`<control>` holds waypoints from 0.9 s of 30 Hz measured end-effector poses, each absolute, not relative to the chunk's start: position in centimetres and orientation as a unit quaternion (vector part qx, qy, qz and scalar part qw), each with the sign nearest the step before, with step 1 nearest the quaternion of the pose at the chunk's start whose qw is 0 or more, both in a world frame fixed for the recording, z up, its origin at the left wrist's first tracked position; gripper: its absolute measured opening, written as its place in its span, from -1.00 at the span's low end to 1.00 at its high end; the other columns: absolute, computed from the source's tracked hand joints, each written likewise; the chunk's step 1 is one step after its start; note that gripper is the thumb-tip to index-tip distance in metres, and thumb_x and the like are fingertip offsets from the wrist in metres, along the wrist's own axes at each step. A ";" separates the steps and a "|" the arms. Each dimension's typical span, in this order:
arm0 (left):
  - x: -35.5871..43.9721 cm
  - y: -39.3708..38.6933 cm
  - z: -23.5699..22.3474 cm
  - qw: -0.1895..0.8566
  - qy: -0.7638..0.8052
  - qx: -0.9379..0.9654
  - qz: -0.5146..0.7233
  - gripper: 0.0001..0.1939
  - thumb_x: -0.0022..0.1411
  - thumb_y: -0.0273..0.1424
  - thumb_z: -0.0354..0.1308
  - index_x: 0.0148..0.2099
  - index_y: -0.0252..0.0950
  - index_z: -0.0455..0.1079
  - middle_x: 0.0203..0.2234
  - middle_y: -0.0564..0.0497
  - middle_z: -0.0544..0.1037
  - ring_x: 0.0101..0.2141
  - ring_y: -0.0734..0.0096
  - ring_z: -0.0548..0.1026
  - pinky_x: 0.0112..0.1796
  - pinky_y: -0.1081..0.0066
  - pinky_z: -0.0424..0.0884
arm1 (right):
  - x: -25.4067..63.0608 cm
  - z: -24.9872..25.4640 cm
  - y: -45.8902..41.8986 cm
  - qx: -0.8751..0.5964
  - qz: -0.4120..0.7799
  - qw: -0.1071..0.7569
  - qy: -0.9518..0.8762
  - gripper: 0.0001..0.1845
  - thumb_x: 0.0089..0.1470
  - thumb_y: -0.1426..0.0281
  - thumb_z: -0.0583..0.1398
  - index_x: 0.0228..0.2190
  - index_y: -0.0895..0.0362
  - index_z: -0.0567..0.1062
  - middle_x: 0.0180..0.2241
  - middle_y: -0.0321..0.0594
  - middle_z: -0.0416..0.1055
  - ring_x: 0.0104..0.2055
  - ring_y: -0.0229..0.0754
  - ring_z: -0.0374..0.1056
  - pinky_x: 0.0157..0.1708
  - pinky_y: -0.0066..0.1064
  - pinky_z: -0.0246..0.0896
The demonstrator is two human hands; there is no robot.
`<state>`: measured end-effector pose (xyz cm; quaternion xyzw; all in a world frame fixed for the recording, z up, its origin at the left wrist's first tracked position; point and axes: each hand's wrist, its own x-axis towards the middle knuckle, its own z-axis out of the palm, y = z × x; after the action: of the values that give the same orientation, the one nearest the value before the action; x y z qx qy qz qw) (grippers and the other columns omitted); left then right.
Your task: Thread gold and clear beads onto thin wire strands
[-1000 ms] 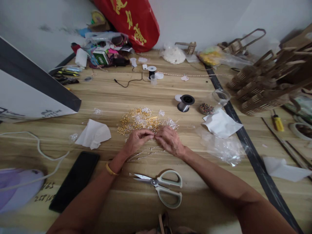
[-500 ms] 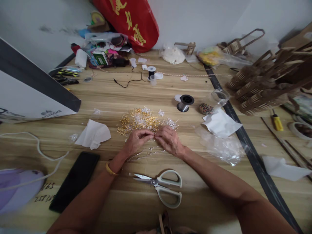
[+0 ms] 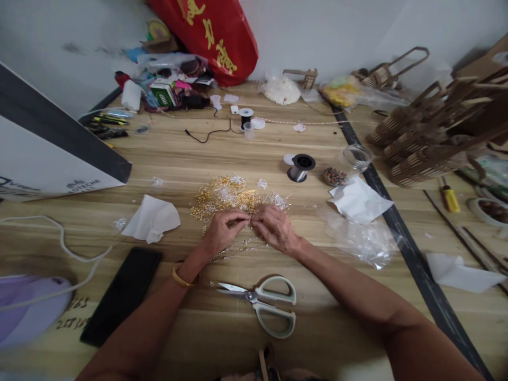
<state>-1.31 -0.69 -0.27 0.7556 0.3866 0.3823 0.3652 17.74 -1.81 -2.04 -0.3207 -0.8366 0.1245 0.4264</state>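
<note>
Chain [image 3: 238,254] lies at six o'clock from left hand [image 3: 222,230] and right hand [image 3: 275,227], both pinched narrow, any hold too tiny to tell. Tabletop [image 3: 238,271] shows before scissors [image 3: 250,296]; dark strip [image 3: 418,288] three o'clock, beads [image 3: 230,197] crowding eleven, phone [image 3: 123,296] eight.

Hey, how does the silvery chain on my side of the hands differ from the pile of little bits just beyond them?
Color: the chain looks silvery, while the pile mixes gold with silvery or clear bits.
Form: the chain runs in thin strands; the pile is a spread of small pieces.
Place: the chain lies nearer you, while the pile lies mostly beyond your hands.
Both rest on the wooden table.
</note>
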 end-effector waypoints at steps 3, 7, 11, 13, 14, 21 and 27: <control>-1.3 -0.7 -0.2 0.350 0.383 0.763 0.385 -0.88 0.16 -0.44 0.16 -0.32 -0.31 0.53 -0.37 -0.10 0.60 -0.31 0.35 0.53 -0.21 0.37 0.42 | 17.8 -2.2 -1.7 -0.323 0.117 0.425 -0.838 -0.93 0.17 0.46 0.11 -0.27 0.12 0.37 -0.36 -0.20 0.44 -0.29 -0.20 0.31 -0.16 -0.28 0.25; -1.2 -0.7 -0.4 0.320 0.375 0.780 0.386 -0.88 0.18 -0.45 0.14 -0.31 -0.30 0.52 -0.37 -0.09 0.60 -0.31 0.36 0.53 -0.22 0.38 0.42 | 17.8 -2.3 -1.7 -0.324 0.115 0.423 -0.838 -0.93 0.15 0.46 0.12 -0.27 0.12 0.38 -0.37 -0.21 0.45 -0.29 -0.20 0.31 -0.17 -0.30 0.25; -1.2 -0.7 -0.8 0.274 0.366 0.800 0.387 -0.87 0.19 -0.47 0.13 -0.30 -0.31 0.51 -0.37 -0.09 0.59 -0.31 0.37 0.53 -0.22 0.39 0.43 | 17.7 -2.2 -1.7 -0.329 0.117 0.416 -0.839 -0.95 0.16 0.46 0.11 -0.29 0.12 0.38 -0.38 -0.22 0.45 -0.30 -0.21 0.31 -0.15 -0.29 0.23; -1.2 -0.7 -1.1 0.250 0.361 0.811 0.386 -0.87 0.20 -0.48 0.11 -0.30 -0.31 0.51 -0.36 -0.11 0.59 -0.31 0.37 0.53 -0.22 0.38 0.44 | 17.7 -2.2 -1.6 -0.334 0.117 0.412 -0.840 -0.95 0.17 0.45 0.10 -0.31 0.12 0.38 -0.39 -0.23 0.44 -0.31 -0.21 0.31 -0.15 -0.29 0.22; -1.2 -0.7 -1.3 0.238 0.358 0.816 0.387 -0.87 0.21 -0.49 0.11 -0.29 -0.32 0.50 -0.36 -0.11 0.59 -0.31 0.37 0.53 -0.22 0.38 0.44 | 17.7 -2.1 -1.6 -0.335 0.117 0.409 -0.841 -0.94 0.17 0.45 0.09 -0.32 0.12 0.38 -0.39 -0.23 0.44 -0.31 -0.21 0.31 -0.15 -0.29 0.21; -1.3 -0.6 -2.0 0.174 0.334 0.835 0.401 -0.88 0.21 -0.53 0.11 -0.27 -0.33 0.48 -0.36 -0.10 0.59 -0.31 0.39 0.53 -0.22 0.36 0.46 | 17.5 -2.0 -1.6 -0.338 0.104 0.409 -0.841 -0.92 0.18 0.44 0.09 -0.34 0.13 0.38 -0.42 -0.22 0.41 -0.34 -0.22 0.29 -0.18 -0.29 0.23; -1.3 -0.6 -1.8 0.166 0.330 0.842 0.393 -0.89 0.21 -0.52 0.12 -0.27 -0.35 0.48 -0.38 -0.10 0.58 -0.32 0.39 0.52 -0.25 0.38 0.47 | 17.4 -1.9 -1.6 -0.335 0.099 0.421 -0.837 -0.93 0.18 0.44 0.09 -0.32 0.14 0.37 -0.44 -0.24 0.41 -0.37 -0.23 0.29 -0.17 -0.30 0.25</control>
<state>-1.33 -0.64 -1.78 0.8421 0.3298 0.3934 0.1655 17.39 -1.55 -1.89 -0.3347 -0.8372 0.0990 0.4210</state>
